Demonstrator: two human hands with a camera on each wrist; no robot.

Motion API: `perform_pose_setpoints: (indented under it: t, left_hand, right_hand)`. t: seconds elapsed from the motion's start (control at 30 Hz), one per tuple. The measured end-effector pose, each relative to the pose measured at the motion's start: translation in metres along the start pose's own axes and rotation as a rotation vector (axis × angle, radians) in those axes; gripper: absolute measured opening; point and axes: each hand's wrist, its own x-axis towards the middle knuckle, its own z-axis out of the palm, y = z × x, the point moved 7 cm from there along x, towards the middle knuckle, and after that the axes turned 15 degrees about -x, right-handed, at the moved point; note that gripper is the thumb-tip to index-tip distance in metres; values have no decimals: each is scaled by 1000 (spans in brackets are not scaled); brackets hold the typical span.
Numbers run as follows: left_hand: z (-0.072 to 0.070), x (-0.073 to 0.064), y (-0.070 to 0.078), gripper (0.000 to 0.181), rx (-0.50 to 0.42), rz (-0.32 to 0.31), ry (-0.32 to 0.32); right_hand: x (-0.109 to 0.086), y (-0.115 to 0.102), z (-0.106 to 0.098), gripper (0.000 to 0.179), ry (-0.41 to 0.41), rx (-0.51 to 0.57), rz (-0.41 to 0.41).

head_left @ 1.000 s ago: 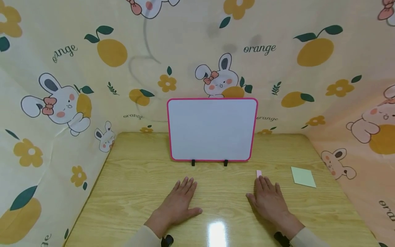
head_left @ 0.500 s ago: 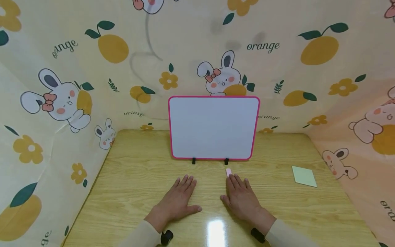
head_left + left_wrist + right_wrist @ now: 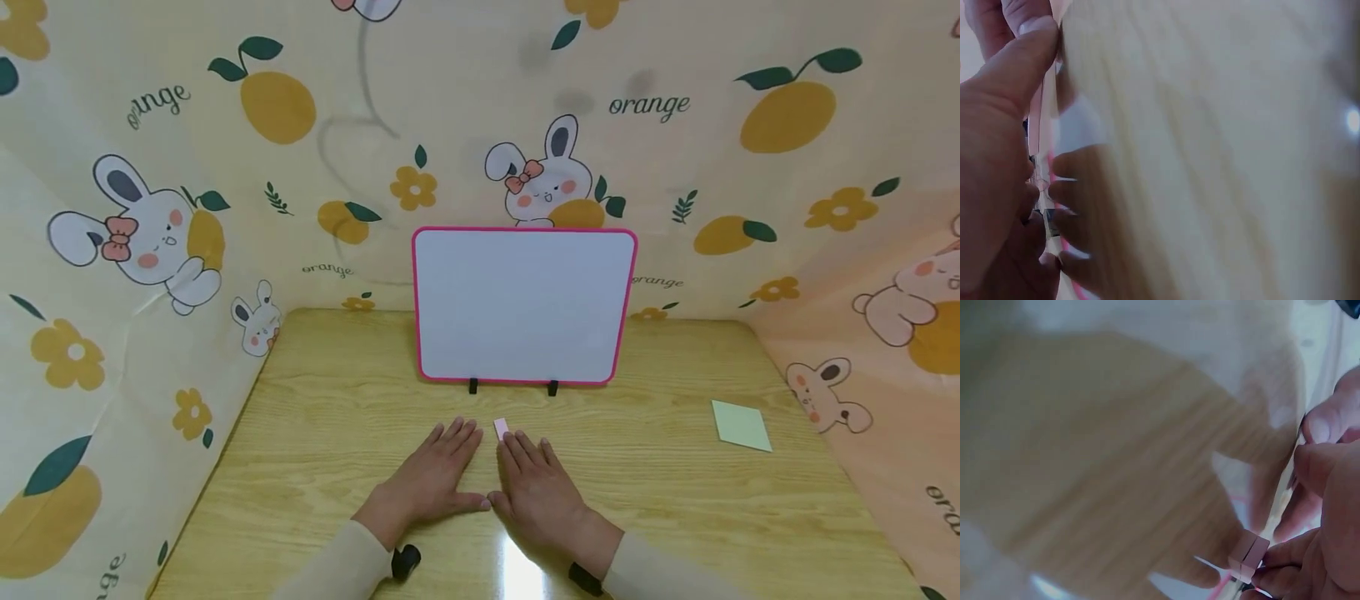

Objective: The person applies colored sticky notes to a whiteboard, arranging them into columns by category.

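Note:
My right hand (image 3: 543, 487) lies palm down with straight fingers on the wood-grain table. Its fingertips are against the near end of a small pale pink block (image 3: 501, 428), partly covering it. In the right wrist view this pink block (image 3: 1249, 556) sits at the fingertips, mirrored in the glossy tabletop. To its left, my left hand (image 3: 426, 479) rests flat with fingers extended, holding nothing. The two thumb tips meet or nearly meet; in the left wrist view the left thumb (image 3: 1010, 72) reaches toward fingers of the other hand.
A white board with a pink frame (image 3: 521, 304) stands upright behind the hands on two small black feet (image 3: 552, 388). A pale green square of paper (image 3: 741, 425) lies at the right. Printed cloth walls (image 3: 450, 100) surround the table (image 3: 337, 375).
My right hand has slid left across the table, and the pink block has moved along with its fingertips, ending close beside my left hand. The left hand has stayed in place.

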Motion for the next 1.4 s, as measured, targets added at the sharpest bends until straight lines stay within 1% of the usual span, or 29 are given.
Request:
perform_pose_setpoints:
  t: [0.2, 0.3, 0.5, 0.6, 0.73, 0.83, 0.9, 0.97, 1.07, 1.17, 1.27, 1.4]
  left_hand:
    - [-2, 4, 2, 114, 5, 50, -49]
    - [-4, 6, 4, 120, 15, 64, -75]
    - [-5, 9, 5, 123, 44, 49, -101]
    - [-4, 10, 4, 123, 50, 44, -107]
    - [-3, 10, 3, 123, 55, 36, -114]
    - [-4, 10, 2, 124, 61, 27, -116]
    - [-5, 11, 2, 125, 67, 26, -116]
    - [-6, 11, 2, 125, 70, 25, -113]
    - [-7, 14, 2, 125, 60, 23, -110]
    - [-6, 16, 1, 126, 55, 18, -111]
    - [-4, 17, 0, 127, 58, 15, -116]
    - [-4, 14, -3, 128, 65, 1, -113]
  right_hand:
    - [2, -13, -4, 71, 18, -32, -17]
    - [2, -16, -6, 71, 22, -34, -23]
    - [-5, -18, -7, 68, 38, -11, -41]
    - [-10, -17, -8, 65, 61, 2, -56]
    - [-13, -17, -10, 61, 91, -14, -84]
    - [-13, -16, -11, 60, 98, -16, -106]
    - [-11, -14, -14, 58, 124, -11, -125]
    - [-8, -12, -17, 54, 175, -9, -146]
    - [-1, -5, -25, 39, 283, -15, -182]
    - [5, 1, -27, 27, 359, -39, -217]
    - [9, 3, -26, 20, 386, -56, -234]
    - [13, 1, -23, 16, 394, -51, -236]
